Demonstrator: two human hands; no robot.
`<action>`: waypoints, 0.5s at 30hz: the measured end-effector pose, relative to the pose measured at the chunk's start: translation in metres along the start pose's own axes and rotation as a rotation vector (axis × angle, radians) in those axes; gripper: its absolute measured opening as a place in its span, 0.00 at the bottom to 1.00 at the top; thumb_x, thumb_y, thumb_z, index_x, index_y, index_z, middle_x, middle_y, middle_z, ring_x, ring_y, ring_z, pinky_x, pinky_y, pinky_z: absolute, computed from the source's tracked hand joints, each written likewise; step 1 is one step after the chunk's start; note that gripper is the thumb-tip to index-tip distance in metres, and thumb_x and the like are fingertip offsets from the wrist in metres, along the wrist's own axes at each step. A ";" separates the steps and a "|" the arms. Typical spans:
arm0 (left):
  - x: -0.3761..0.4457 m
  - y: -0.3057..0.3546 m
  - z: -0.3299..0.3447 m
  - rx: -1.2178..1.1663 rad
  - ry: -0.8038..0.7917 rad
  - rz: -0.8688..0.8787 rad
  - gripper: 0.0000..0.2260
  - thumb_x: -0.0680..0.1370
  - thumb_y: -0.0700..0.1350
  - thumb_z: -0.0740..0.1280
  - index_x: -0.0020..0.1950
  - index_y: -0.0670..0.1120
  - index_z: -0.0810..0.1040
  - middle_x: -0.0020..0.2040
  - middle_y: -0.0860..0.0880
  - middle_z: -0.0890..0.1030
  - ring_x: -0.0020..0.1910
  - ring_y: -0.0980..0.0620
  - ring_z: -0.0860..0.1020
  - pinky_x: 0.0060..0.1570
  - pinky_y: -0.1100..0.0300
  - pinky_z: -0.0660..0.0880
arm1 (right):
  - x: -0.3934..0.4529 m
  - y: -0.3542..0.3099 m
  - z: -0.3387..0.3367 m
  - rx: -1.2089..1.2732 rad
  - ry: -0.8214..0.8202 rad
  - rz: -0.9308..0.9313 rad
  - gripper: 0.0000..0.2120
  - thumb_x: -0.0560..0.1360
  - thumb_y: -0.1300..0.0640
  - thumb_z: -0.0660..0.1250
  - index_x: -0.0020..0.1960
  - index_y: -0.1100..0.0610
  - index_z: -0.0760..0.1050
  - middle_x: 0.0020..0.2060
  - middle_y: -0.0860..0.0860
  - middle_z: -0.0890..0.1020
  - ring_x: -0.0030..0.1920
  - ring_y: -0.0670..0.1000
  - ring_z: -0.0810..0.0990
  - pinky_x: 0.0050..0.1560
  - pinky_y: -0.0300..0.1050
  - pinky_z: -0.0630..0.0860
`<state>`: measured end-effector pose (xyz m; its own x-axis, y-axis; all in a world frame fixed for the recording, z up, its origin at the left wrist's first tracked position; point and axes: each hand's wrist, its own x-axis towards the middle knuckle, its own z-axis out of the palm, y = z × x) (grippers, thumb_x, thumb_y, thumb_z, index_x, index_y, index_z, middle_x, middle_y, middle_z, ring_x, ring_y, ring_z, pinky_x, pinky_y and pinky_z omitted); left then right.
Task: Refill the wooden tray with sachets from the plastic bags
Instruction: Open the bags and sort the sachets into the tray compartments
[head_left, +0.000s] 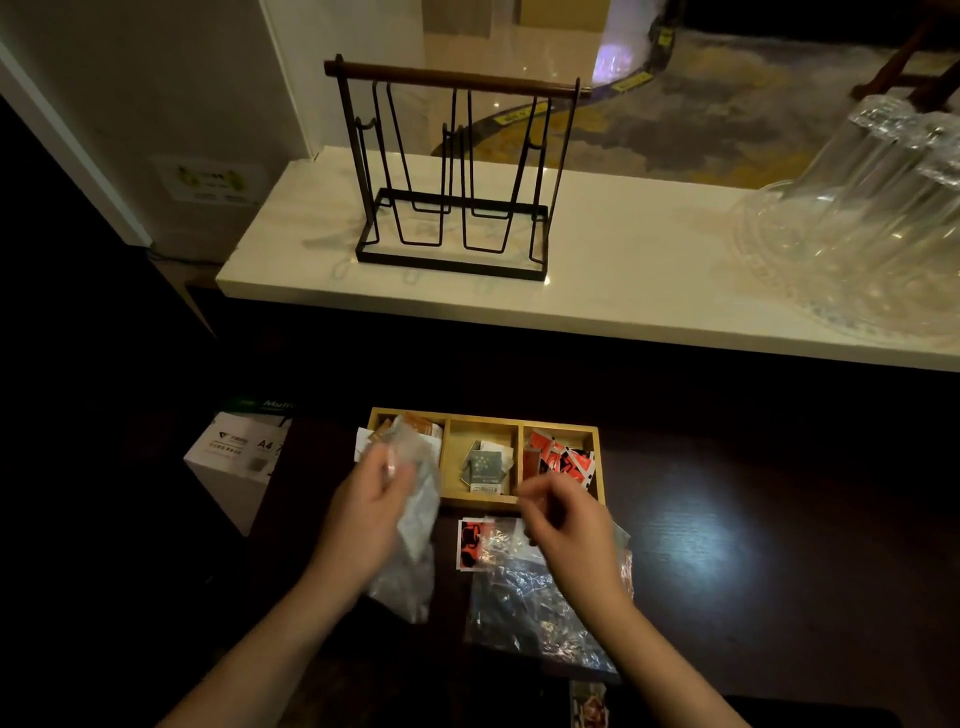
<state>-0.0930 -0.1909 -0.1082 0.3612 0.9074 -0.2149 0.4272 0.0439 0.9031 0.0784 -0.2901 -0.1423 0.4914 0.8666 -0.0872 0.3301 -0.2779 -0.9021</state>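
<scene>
You're mid-refill: your left hand (370, 501) has its fingers curled round a crinkly clear plastic bag (410, 525), held up over the left compartment of the wooden tray (600, 470), which sits on the dark table (727, 545) just in front of you. Your right hand (563, 525) hovers over the tray's near right corner with fingers loosely curled; whether it pinches anything I cannot tell (blurred). A second plastic bag (524, 608) lies flat and glossy on the table below that hand, with a red-and-black sachet (470, 543) beside its top edge.

The tray is pale wood with three square compartments: orange sachets (418, 423) on the left, grey-green ones (483, 465) in the middle, red ones (561, 457) on the right. The middle looks thinnest.

Next move, I'd judge: tip or pull sachets out of the held bag into the left compartment. The thin film is slippery and floppy, so steady its mouth with the right hand.
</scene>
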 end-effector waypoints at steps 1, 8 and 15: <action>-0.002 0.007 0.011 0.011 -0.037 0.019 0.06 0.80 0.47 0.59 0.46 0.48 0.72 0.36 0.47 0.74 0.32 0.49 0.73 0.33 0.56 0.70 | 0.001 -0.013 0.004 0.036 -0.048 -0.038 0.12 0.74 0.65 0.67 0.43 0.48 0.76 0.37 0.47 0.80 0.37 0.46 0.79 0.39 0.35 0.77; -0.008 0.026 0.053 0.001 -0.153 0.008 0.08 0.80 0.43 0.59 0.42 0.43 0.69 0.36 0.45 0.74 0.31 0.54 0.71 0.29 0.63 0.69 | 0.014 -0.022 -0.001 0.134 -0.115 0.036 0.06 0.73 0.65 0.68 0.43 0.54 0.78 0.33 0.49 0.80 0.34 0.45 0.79 0.37 0.37 0.76; -0.002 0.012 0.054 -0.130 -0.192 -0.152 0.05 0.78 0.39 0.63 0.47 0.37 0.76 0.39 0.42 0.82 0.29 0.51 0.80 0.32 0.61 0.79 | 0.001 -0.015 0.006 0.095 -0.105 0.105 0.09 0.73 0.65 0.68 0.43 0.51 0.77 0.35 0.48 0.81 0.35 0.43 0.80 0.38 0.38 0.78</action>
<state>-0.0443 -0.2150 -0.1166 0.4570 0.7907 -0.4074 0.3830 0.2385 0.8924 0.0697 -0.2827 -0.1316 0.4311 0.8745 -0.2223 0.2008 -0.3332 -0.9212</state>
